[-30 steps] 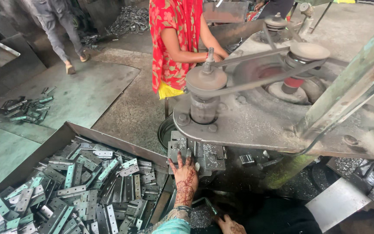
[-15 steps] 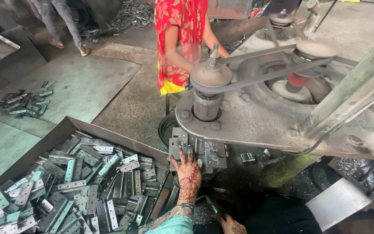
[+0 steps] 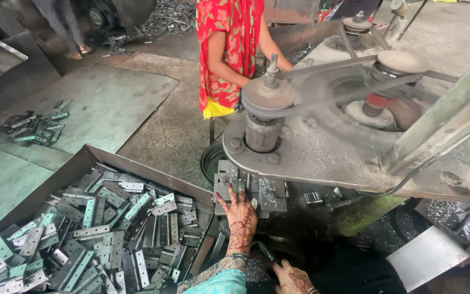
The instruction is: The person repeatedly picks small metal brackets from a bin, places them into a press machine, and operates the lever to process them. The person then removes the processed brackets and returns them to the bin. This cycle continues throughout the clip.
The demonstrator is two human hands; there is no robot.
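My left hand (image 3: 240,218), patterned with henna, lies flat with fingers spread on the metal fixture block (image 3: 267,190) under the spindle of a belt-driven machine (image 3: 267,114). Whether a small part lies under the fingers is hidden. My right hand (image 3: 292,277) rests low at the bottom edge beside a dark surface, its fingers curled; what it holds is unclear. To the left of my left hand, a metal tray (image 3: 131,166) is filled with several grey and green hinge plates (image 3: 110,228).
A person in a red patterned garment (image 3: 229,49) stands behind the machine. Pulleys and a moving belt (image 3: 354,76) run on top. More hinge pieces (image 3: 33,128) lie on the floor sheet at left. Another person's legs (image 3: 63,27) are at top left.
My left hand has stayed on the fixture block, shifting slightly. The view has tilted and moved a little closer to the machine.
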